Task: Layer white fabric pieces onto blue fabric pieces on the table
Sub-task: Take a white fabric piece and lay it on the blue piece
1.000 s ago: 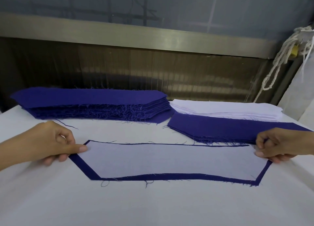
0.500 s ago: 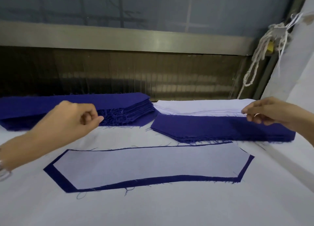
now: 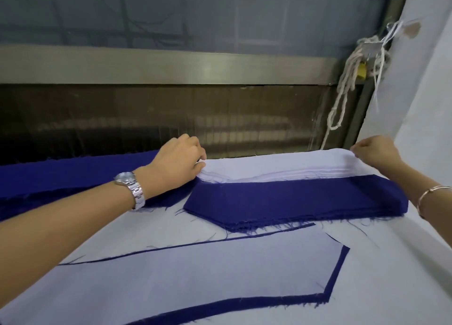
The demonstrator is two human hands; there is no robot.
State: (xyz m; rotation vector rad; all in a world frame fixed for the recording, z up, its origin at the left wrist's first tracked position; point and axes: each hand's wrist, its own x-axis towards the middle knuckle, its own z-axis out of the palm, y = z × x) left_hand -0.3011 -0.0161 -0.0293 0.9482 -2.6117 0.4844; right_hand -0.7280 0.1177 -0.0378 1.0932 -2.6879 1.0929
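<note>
A white piece (image 3: 195, 275) lies flat at 6 o'clock on a blue piece (image 3: 244, 305), whose frayed border shows along the near and right edges. Bare counter (image 3: 367, 275) lies open at 5 o'clock. Beyond, at 4 o'clock, is a blue stack (image 3: 293, 200), with a white stack (image 3: 281, 164) on its far half. The left hand (image 3: 176, 160) pinches that stack's left corner with curled fingers (image 3: 200, 158). The right hand (image 3: 376, 153) pinches its raised right corner at 3 o'clock. The watch (image 3: 124, 178) dial is too small to read. A far stack (image 3: 73, 175) of blue lies at 9 o'clock.
</note>
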